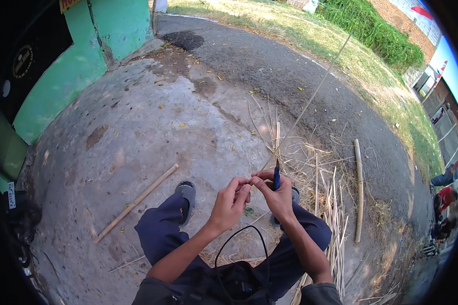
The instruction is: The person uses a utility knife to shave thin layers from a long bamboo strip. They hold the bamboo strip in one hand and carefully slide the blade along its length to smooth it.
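My left hand is closed in a pinch, its fingertips meeting those of my right hand. Whatever lies between the fingertips is too small to make out. A blue-handled knife sits in my right hand, its dark blade pointing up and away from me. Just beyond the hands, a long thin strip slants up to the far right; I cannot tell whether its near end is held. Pale bamboo-like strips and shavings lie scattered on the ground past my right hand.
A bundle of split strips lies beside my right leg. One thick pole rests farther right, and a thinner stick lies at left. A green wall stands far left. People are at the right edge.
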Motion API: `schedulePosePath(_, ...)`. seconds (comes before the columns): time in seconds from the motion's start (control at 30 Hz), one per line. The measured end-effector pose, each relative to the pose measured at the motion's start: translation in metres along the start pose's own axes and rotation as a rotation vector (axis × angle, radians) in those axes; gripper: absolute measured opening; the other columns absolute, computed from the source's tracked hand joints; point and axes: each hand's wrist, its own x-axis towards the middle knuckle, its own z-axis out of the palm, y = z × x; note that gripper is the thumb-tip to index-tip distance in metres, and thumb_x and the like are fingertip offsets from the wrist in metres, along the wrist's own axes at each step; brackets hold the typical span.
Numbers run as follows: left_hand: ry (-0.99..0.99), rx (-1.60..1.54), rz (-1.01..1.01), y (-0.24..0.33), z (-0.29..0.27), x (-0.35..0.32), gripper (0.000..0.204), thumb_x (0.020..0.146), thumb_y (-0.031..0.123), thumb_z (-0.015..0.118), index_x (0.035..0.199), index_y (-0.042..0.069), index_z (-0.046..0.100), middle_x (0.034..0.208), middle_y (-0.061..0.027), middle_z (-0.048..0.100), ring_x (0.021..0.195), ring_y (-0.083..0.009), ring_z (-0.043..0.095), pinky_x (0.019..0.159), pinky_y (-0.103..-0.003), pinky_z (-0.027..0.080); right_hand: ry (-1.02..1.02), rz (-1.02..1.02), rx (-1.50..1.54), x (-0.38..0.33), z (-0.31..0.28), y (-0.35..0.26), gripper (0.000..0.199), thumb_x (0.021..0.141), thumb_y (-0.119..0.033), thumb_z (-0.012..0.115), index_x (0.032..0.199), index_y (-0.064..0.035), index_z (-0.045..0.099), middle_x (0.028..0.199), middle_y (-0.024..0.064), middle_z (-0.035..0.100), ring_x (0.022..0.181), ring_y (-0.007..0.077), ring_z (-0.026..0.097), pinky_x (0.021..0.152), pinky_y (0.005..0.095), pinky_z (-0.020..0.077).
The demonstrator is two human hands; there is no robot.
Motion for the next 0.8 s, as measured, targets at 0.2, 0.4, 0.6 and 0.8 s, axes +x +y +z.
schedulePosePath(0.2, -0.012, -0.002, -0.085, 0.001, -0.007, -0.007, 0.028, 0.117, 0.025, 0.051, 0.113, 0.003, 0.067, 0.069, 0.0078, 0.043, 0.059, -0.0011, 0.036, 0.052, -0.024, 0.028, -0.002, -0.306, -0.472, -0.006, -0.018, -0.02, 0.033, 0.099, -0.023, 0.074, 0.121, 0.0014, 0.066, 0.101, 0.0169, 0.073, 0.091, 0.0321, 0.074, 0.078, 0.0396, 0.0557)
schedulePosePath(0.4, -0.068, -0.054, -0.082, -0.003, -0.008, -0.016, 0.025, 0.116, 0.023, 0.055, 0.113, 0.002, 0.068, 0.069, 0.0085, 0.042, 0.06, -0.0008, 0.034, 0.053, -0.024, 0.028, -0.015, -0.429, -0.733, -0.004, -0.024, -0.011, 0.026, 0.103, -0.023, 0.071, 0.118, -0.0022, 0.067, 0.099, 0.0178, 0.073, 0.084, 0.0363, 0.075, 0.072, 0.0417, 0.0562)
schedulePosePath(0.6, 0.013, 0.09, -0.02, 0.001, -0.007, -0.02, 0.02, 0.113, 0.018, 0.061, 0.108, 0.001, 0.071, 0.07, 0.0077, 0.05, 0.063, -0.0004, 0.036, 0.055, -0.024, 0.028, 0.053, -0.457, -0.755, -0.003, -0.026, -0.021, 0.022, 0.103, -0.023, 0.072, 0.113, -0.0039, 0.068, 0.092, 0.0149, 0.073, 0.076, 0.0339, 0.074, 0.067, 0.0414, 0.0551)
schedulePosePath(0.8, 0.019, 0.14, 0.024, -0.001, -0.005, -0.025, 0.016, 0.11, 0.015, 0.062, 0.106, 0.002, 0.071, 0.068, 0.0049, 0.051, 0.062, -0.0022, 0.038, 0.054, -0.027, 0.029, 0.12, -0.521, -0.775, 0.001, -0.04, -0.023, 0.021, 0.1, -0.022, 0.074, 0.109, -0.0047, 0.068, 0.087, 0.0132, 0.071, 0.07, 0.0329, 0.071, 0.063, 0.0418, 0.0532)
